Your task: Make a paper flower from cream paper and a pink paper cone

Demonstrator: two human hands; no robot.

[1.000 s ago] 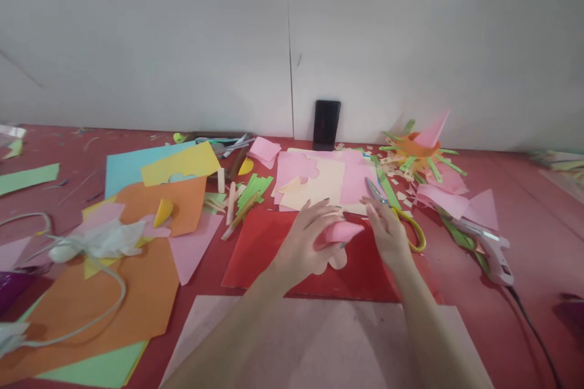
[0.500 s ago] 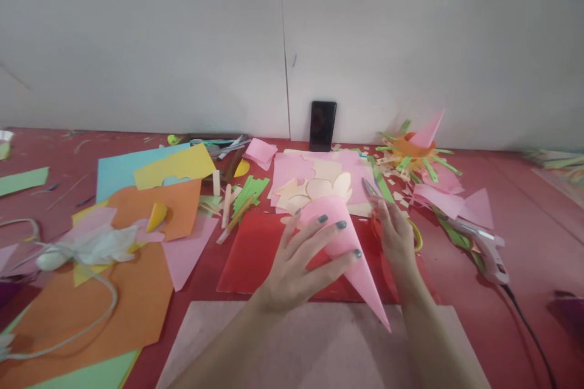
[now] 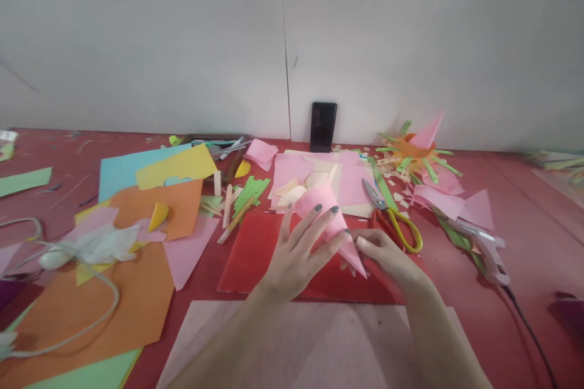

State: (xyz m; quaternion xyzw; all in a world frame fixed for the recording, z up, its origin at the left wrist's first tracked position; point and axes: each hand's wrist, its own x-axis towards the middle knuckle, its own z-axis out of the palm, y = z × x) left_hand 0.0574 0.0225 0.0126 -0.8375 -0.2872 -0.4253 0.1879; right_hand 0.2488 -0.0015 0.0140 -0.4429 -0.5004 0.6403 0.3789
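Observation:
A pink paper cone (image 3: 319, 199) is tilted over the red sheet (image 3: 255, 255), its point toward me and to the right. Cream rounded paper petals (image 3: 314, 180) show at its wide end. My left hand (image 3: 294, 258) holds the cone from above, fingers spread across its side and the thumb hidden. Near the point, my right hand (image 3: 387, 255) has its thumb beside the cone and its fingertips underneath, closed around it. Scissors (image 3: 413, 234) with red and yellow handles lie just beyond my right hand.
A glue gun (image 3: 490, 255) with a cord lies at right, below an orange-green paper piece with a pink cone (image 3: 426, 134). A phone (image 3: 323, 127) leans on the white partition (image 3: 182, 42). Orange sheets (image 3: 114, 310), paper scraps and a white cable (image 3: 114, 292) cover the left.
The cone first pointed at me, then swung down to the right, showing its side and petals; now it is drawn up slightly. My right hand left the scissors and took hold near the point.

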